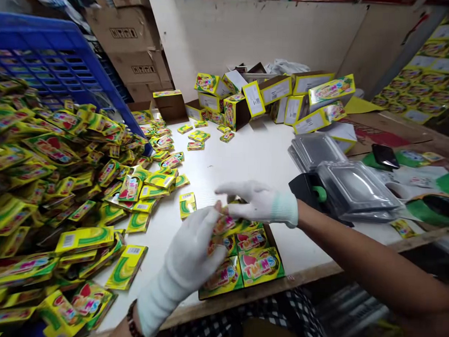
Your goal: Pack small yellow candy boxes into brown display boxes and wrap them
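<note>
Both my hands wear white knit gloves and meet over a shallow tray (277, 240) at the table's front edge. Small yellow-green candy boxes (262, 266) with a fruit print lie in the tray in rows, face up. My left hand (192, 253) curls around a small candy box (225, 224) above the tray's left part; its fingers partly cover it. From the right, my right hand (255, 201) reaches over the tray's far end, fingers stretched out and thumb apart, close to that box. A single candy box (187, 205) lies just beyond my left hand.
A blue crate (48, 29) on the left spills a large heap of candy boxes (52, 147). Larger display cartons (236, 112) are piled at the back. Clear plastic trays (356, 185), a black tape dispenser (308, 193) and a phone (385, 157) lie right. Brown cartons (122, 37) stand back left.
</note>
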A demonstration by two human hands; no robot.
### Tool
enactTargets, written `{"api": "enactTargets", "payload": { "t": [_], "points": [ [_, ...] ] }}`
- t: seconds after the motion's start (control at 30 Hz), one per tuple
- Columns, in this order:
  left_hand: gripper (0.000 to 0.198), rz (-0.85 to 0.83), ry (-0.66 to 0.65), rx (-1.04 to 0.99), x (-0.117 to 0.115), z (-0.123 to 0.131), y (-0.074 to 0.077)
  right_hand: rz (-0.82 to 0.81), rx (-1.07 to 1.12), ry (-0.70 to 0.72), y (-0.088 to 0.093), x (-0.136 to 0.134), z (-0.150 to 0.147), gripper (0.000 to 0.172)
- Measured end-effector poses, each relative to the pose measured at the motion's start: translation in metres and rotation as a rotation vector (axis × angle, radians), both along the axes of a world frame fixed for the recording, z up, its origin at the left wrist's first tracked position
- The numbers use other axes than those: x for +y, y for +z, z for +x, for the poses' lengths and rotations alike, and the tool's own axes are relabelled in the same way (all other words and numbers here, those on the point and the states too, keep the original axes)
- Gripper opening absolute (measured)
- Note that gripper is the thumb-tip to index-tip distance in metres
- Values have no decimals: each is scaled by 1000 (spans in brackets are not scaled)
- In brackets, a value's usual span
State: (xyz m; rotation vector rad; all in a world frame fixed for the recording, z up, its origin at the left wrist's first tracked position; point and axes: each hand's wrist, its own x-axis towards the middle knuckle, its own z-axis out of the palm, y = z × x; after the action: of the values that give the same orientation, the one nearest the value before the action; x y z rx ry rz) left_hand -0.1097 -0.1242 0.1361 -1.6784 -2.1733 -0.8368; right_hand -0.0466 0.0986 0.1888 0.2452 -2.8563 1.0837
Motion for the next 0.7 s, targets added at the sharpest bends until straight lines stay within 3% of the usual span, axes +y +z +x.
{"api": "enactTargets", "payload": {
  "t": [0.07, 0.13, 0.2, 0.3, 0.4, 0.47, 0.57, 0.7],
  "points": [
    [77, 2, -46, -34, 11, 10, -3, 71, -192, 70, -2, 9, 11, 33],
    [67, 23, 18, -71, 9, 1, -16, 136, -315, 41, -15, 21, 26, 32],
    [54, 51, 166, -120, -3, -25, -36, 177, -377, -17, -35, 28, 38, 35],
    [43, -20, 513, -310, -25, -75, -63, 255, -374, 26, -61, 27, 47, 33],
    [36, -172, 737, -461, -30, -109, -79, 443, -313, 96, -69, 12, 47, 18],
    [37, -235, 754, -480, -19, -118, -85, 589, -327, 91, -66, -1, 44, 14],
    [58, -287, 790, -519, 10, -121, -90, 718, -395, 69, -64, -16, 40, 16],
    [70, -250, 777, -620, 28, -124, -88, 654, -379, 86, -74, -10, 40, 18]
  ]
}}
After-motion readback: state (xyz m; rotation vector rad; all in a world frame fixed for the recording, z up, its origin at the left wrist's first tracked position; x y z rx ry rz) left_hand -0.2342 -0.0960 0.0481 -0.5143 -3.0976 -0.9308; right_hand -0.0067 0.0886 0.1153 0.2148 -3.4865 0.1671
